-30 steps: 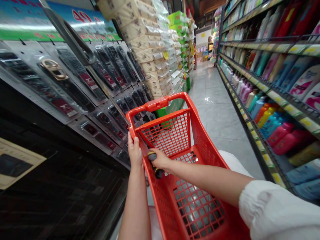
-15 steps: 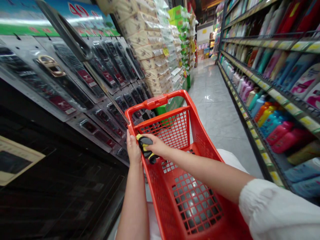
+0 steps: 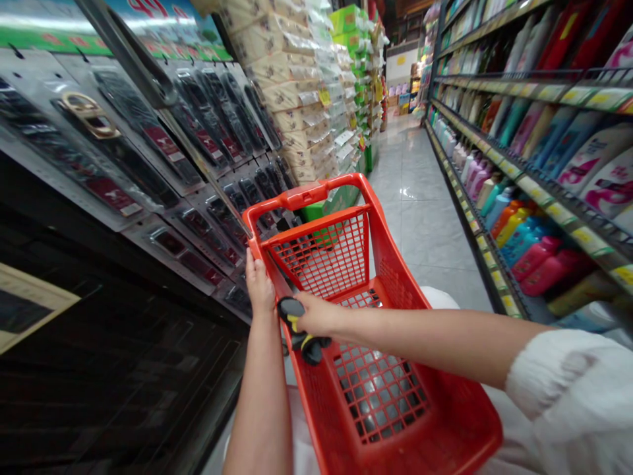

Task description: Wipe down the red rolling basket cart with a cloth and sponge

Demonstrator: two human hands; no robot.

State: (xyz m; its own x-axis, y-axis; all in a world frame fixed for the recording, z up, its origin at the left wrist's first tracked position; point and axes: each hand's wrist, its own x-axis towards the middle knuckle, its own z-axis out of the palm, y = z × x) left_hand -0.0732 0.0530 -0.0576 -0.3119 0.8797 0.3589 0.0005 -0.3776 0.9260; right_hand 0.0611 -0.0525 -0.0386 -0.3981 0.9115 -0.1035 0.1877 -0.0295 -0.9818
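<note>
A red plastic basket (image 3: 316, 227) with grid walls and a grid floor lies tilted before me, its inside bare apart from what my right hand holds over it. My left hand (image 3: 260, 287) is closed around the basket's left rim, near the far corner, where a metal pole (image 3: 208, 175) with a grey grip meets the rim. In my right hand (image 3: 316, 316) is a black and yellow object (image 3: 311, 346), held by the left wall; it has rounded dark ends, and I cannot make out what it is.
Packaged belts (image 3: 133, 158) hang on the rack at left, above a dark panel. Stacked beige packs (image 3: 291, 99) and green boxes (image 3: 346, 26) stand beyond the basket. Shelves of bottles (image 3: 524, 244) run along the right, beside a grey tiled aisle (image 3: 410, 178).
My right hand has moved down and slightly nearer with the black and yellow object, which has turned. My left hand stays on the rim, its fingers now more curled. The view has shifted a little.
</note>
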